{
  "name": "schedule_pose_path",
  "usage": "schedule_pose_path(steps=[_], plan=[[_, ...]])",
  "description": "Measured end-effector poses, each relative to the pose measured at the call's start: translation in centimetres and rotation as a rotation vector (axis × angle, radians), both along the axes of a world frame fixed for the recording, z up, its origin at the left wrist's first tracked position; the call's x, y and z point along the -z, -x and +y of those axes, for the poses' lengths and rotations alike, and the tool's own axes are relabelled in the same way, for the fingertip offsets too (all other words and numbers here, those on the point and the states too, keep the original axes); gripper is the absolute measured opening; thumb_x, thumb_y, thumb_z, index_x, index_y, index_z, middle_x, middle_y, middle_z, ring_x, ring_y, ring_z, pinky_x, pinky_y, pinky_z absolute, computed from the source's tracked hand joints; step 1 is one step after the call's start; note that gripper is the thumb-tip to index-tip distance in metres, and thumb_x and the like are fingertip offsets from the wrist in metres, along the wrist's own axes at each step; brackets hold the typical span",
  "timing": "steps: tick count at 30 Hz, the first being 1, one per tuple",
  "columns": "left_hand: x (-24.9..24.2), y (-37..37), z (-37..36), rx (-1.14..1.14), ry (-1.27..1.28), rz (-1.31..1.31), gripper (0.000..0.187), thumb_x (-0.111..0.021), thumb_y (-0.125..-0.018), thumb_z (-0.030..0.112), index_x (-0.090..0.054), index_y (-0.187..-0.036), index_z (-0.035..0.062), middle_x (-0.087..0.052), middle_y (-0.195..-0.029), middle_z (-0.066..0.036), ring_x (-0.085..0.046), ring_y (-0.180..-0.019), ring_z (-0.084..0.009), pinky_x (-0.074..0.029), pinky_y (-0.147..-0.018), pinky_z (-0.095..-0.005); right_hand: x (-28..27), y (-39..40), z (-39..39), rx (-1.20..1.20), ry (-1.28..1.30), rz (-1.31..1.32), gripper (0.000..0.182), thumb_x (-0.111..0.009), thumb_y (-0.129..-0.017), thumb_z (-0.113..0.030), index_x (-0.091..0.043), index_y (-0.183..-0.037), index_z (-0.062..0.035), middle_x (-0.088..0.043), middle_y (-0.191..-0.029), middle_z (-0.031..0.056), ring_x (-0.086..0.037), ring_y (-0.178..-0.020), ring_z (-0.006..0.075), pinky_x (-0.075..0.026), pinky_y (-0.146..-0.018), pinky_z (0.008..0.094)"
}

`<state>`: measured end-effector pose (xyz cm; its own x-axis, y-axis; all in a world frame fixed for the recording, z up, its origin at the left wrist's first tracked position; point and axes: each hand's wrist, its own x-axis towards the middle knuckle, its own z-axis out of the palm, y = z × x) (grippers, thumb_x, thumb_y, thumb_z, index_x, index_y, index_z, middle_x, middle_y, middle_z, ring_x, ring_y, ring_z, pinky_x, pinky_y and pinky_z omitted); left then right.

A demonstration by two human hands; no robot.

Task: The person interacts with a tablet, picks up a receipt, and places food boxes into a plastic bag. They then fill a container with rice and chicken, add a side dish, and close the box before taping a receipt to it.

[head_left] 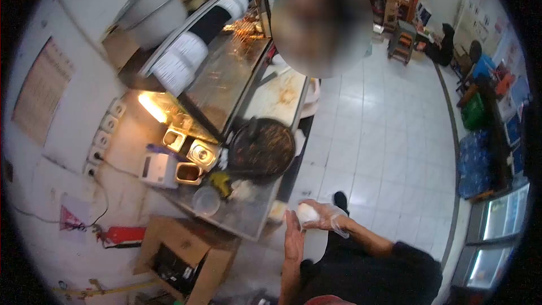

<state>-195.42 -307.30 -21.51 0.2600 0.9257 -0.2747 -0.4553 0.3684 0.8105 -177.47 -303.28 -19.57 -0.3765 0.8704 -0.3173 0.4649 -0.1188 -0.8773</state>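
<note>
My right hand (323, 216), in a thin clear plastic glove bunched at the wrist, is curled around a small white rounded lump (307, 213); I cannot tell what the lump is. My left hand (293, 238) is bare, its fingers stretched out, fingertips right beside the lump. Both hands are in front of my dark shirt, just off the front corner of the metal counter (243, 214). On that corner are a clear plastic tub (206, 200), a yellow-green item (221, 184) and crumpled clear plastic (243, 190).
A large dark round pan (262, 149) sits beside a stained cutting board (282, 96) with a knife. Metal containers (202, 155) stand by a lit glass display case (226, 73). An open cardboard box (180, 254) is lower left. A person (322, 22) with blurred face is ahead.
</note>
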Motion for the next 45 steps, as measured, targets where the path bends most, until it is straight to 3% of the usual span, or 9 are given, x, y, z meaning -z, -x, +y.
schedule_pose_path(steps=[3, 4, 8, 21, 23, 30, 37, 39, 45], plan=[[3.5, -11.7, 7.4, 0.093, 0.123, -0.044, 0.075, -0.035, -0.101, 0.054, -0.006, -0.159, 0.0164, -0.021, -0.161, -0.013, -0.027, -0.145, -0.0296, -0.029, -0.113, -0.0518, -3.7, -13.9, 6.5, 0.332, 0.286, -0.276, 0.078, -0.076, -0.079, -0.050, -0.044, -0.140, -0.0140, -0.068, -0.105, 0.0182, -0.067, -0.093, 0.0317, -0.053, -0.082, 0.0426], [4.1, -14.8, 9.9, 0.181, 0.190, -0.061, 0.074, -0.036, -0.101, 0.054, -0.007, -0.159, 0.0164, -0.023, -0.161, -0.014, -0.029, -0.144, -0.0300, -0.030, -0.112, -0.0516, 2.3, -19.4, 7.4, 0.349, 0.031, -0.440, 0.074, -0.074, -0.083, -0.047, -0.042, -0.140, -0.0124, -0.067, -0.095, 0.0147, -0.066, -0.077, 0.0262, -0.054, -0.076, 0.0398], [1.8, -23.4, 19.1, 0.190, 0.253, -0.039, 0.066, -0.043, -0.102, 0.044, -0.020, -0.155, 0.0122, -0.038, -0.153, -0.014, -0.041, -0.137, -0.0283, -0.037, -0.107, -0.0467, -0.1, -32.1, 16.3, 0.666, 0.301, -0.054, 0.075, -0.072, -0.085, -0.045, -0.038, -0.145, -0.0149, -0.067, -0.099, 0.0154, -0.065, -0.082, 0.0295, -0.053, -0.080, 0.0426], [4.0, -29.3, 55.4, -0.787, 0.254, 0.181, 0.028, -0.058, -0.094, 0.016, -0.060, -0.121, 0.0070, -0.067, -0.106, -0.006, -0.065, -0.095, -0.0164, -0.052, -0.076, -0.0324, 13.8, -45.7, 65.6, 0.125, -0.272, -0.411, 0.067, -0.075, -0.080, -0.036, -0.044, -0.137, -0.0181, -0.066, -0.113, 0.0218, -0.065, -0.099, 0.0420, -0.052, -0.085, 0.0480], [2.2, -29.3, 60.7, -0.850, 0.201, 0.239, 0.034, -0.056, -0.095, 0.015, -0.056, -0.128, 0.0062, -0.064, -0.115, -0.007, -0.063, -0.099, -0.0167, -0.050, -0.081, -0.0322, 6.6, -44.7, 73.2, 0.133, -0.192, -0.512, 0.071, -0.073, -0.081, -0.034, -0.040, -0.141, -0.0169, -0.065, -0.113, 0.0241, -0.064, -0.100, 0.0435, -0.052, -0.083, 0.0493], [-1.7, -28.8, 73.9, -1.372, -0.149, 0.559, 0.051, -0.054, -0.090, 0.000, -0.044, -0.139, 0.0054, -0.052, -0.135, -0.011, -0.052, -0.121, -0.0223, -0.043, -0.099, -0.0344, 10.5, -44.1, 101.1, -0.103, -0.695, -0.484, 0.072, -0.067, -0.087, -0.034, -0.039, -0.145, -0.0024, -0.058, -0.128, 0.0219, -0.063, -0.103, 0.0396, -0.052, -0.086, 0.0433], [-2.5, -31.7, 79.5, -1.863, -0.089, 0.672, 0.059, -0.056, -0.092, -0.002, -0.037, -0.146, 0.0085, -0.043, -0.147, -0.011, -0.043, -0.134, -0.0229, -0.043, -0.094, -0.0309, 12.3, -39.9, 106.4, -0.400, -0.389, -1.030, 0.044, -0.067, -0.083, -0.043, -0.071, -0.106, -0.0057, -0.071, -0.108, 0.0156, -0.068, -0.097, 0.0294, -0.053, -0.082, 0.0376], [-2.4, -30.6, 79.8, -1.926, -0.080, 0.700, 0.060, -0.056, -0.092, -0.001, -0.035, -0.148, 0.0086, -0.042, -0.148, -0.012, -0.042, -0.135, -0.0232, -0.042, -0.096, -0.0313, 22.6, -44.4, 110.3, -0.470, -0.750, -0.934, 0.050, -0.067, -0.082, -0.046, -0.069, -0.111, -0.0039, -0.071, -0.107, 0.0122, -0.068, -0.094, 0.0275, -0.053, -0.081, 0.0361], [-11.5, -24.1, 77.7, -2.233, -0.283, 0.866, 0.055, -0.052, -0.099, 0.013, -0.030, -0.149, 0.0048, -0.041, -0.149, -0.014, -0.040, -0.137, -0.0251, -0.031, -0.112, -0.0374, 18.9, -46.1, 112.2, -0.243, -0.565, -1.000, 0.055, -0.067, -0.085, -0.045, -0.061, -0.127, -0.0100, -0.066, -0.118, 0.0139, -0.061, -0.113, 0.0264, -0.052, -0.086, 0.0433]])
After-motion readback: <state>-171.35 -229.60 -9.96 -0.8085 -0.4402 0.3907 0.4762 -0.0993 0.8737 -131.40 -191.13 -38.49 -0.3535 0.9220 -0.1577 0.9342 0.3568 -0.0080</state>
